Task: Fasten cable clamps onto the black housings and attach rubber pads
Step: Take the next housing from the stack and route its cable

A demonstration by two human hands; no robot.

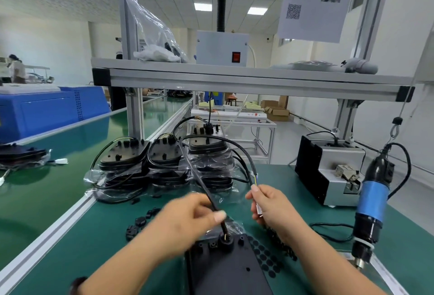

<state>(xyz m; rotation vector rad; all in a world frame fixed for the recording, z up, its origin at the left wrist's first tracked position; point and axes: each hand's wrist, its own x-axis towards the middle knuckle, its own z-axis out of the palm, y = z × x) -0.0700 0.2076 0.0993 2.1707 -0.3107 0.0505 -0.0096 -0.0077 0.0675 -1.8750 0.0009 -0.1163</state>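
One housing (225, 269): on bench, no clamp visibly fitted.
Left hand (187, 220): pinches cable (199, 177).
Right hand (272, 205): pinches cable end.
Clamps (140, 222), pads (265, 258): loose.

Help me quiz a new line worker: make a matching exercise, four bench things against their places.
Things: 1 thick black cable; 2 blue-and-black electric screwdriver; 3 round black rubber pads; 4 small black cable clamps.
Places: a loose on green mat, left; b hanging, right; c held by left hand and right hand; d right of flat black housing.
Pairs: 1-c; 2-b; 3-d; 4-a.
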